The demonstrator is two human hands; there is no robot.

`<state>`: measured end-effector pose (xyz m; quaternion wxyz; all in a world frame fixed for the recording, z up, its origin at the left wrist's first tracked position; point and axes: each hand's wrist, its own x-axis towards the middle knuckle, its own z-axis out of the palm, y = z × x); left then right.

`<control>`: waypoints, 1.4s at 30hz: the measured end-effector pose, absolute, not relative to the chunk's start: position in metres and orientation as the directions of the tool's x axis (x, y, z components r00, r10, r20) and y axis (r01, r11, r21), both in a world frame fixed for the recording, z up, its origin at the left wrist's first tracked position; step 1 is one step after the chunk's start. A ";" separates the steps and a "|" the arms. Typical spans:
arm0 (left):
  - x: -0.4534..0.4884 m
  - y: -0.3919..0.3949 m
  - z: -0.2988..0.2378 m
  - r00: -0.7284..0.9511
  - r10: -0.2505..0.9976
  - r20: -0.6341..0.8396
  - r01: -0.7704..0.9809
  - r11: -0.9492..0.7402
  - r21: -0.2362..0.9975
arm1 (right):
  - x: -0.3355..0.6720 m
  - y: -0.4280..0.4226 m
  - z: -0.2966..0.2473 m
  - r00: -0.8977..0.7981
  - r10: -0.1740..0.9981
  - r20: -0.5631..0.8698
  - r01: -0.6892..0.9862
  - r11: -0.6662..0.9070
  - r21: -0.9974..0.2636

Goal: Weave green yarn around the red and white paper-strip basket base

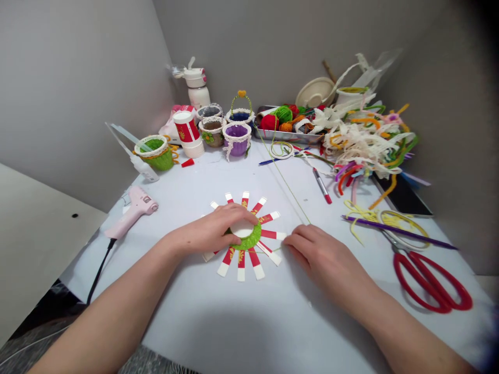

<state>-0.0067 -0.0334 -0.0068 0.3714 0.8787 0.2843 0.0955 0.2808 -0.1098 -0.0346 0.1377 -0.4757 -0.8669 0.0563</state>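
A cut paper cup [241, 265] lies splayed on the table, its red and white strips fanning outward like petals. Green yarn [251, 240] is woven in a ring around its centre. My left hand [218, 224] grips this ring from the left, fingers over the far side and thumb on the near side. To the right of the strips, my right hand [312, 246] pinches a strand of green yarn [290, 188]. That strand runs from the cup to my fingers, then back toward the tray of yarn balls. Some strips are hidden under my left hand.
Red-handled scissors [432, 280], a purple pencil [397, 232] and a marker [322, 185] lie on the right. A pink glue gun [131, 210] rests at left. Behind stand small woven baskets [237, 139], a metal tray [290, 136] of yarn balls and a pile of trimmings [366, 140].
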 end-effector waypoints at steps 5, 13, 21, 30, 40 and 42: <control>0.001 -0.039 -0.006 0.864 0.504 0.000 0.343 -0.588 0.732 | 0.267 -0.090 -0.048 -0.323 0.888 0.329 0.821 0.436 -0.370; 0.021 -0.055 -0.022 0.749 0.662 0.002 0.507 -0.576 0.641 | 0.268 -0.079 -0.048 -0.440 0.852 0.285 0.796 0.516 -0.315; 0.023 -0.057 -0.024 0.767 0.641 0.005 0.466 -0.563 0.682 | 0.283 0.018 0.018 -0.325 0.880 0.346 0.869 0.423 -0.258; 0.024 -0.057 -0.021 0.742 0.671 -0.023 0.497 -0.526 0.690 | 0.245 0.213 0.102 0.155 0.921 0.358 0.685 0.161 -0.710; 0.025 -0.054 -0.030 0.737 0.673 -0.053 0.517 -0.512 0.686 | 0.220 0.266 0.200 0.207 0.887 0.413 0.195 0.376 -0.906; 0.025 -0.055 -0.027 0.737 0.674 -0.056 0.517 -0.508 0.689 | 0.223 0.255 0.223 0.197 0.863 0.466 0.144 0.444 -0.884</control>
